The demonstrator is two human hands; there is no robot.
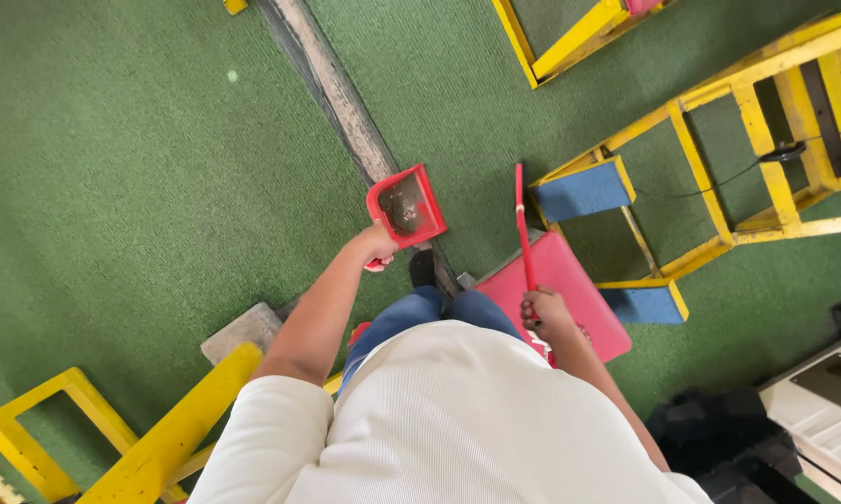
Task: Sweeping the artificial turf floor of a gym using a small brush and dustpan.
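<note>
1. A white shirt and blue jeans fill the near foreground, seen from above; one dark shoe [423, 268] is set on the green carpet [140, 168].
2. The right hand [546, 313] is closed around the lower part of a thin red stick [523, 229] (probably a broom or brush handle; its head is not seen). The stick is held nearly upright, over a red padded seat [569, 280]. It is judged stiff and light, and best gripped low on the shaft for control.
3. The left hand [375, 245] is clamped on the short handle of a red dustpan [406, 205], held in the air above the carpet, open side away from the body. Grey dirt is seen lying inside the pan. The pan is judged to be light, rigid plastic; it should be kept level, since the contents would spill if it were tipped.
4. A grey strip [336, 93] runs across the carpet beneath the pan.
5. Yellow wooden frames [765, 93] with blue pads [583, 189] stand further right; more yellow framework [159, 439] lies at lower left.
</note>
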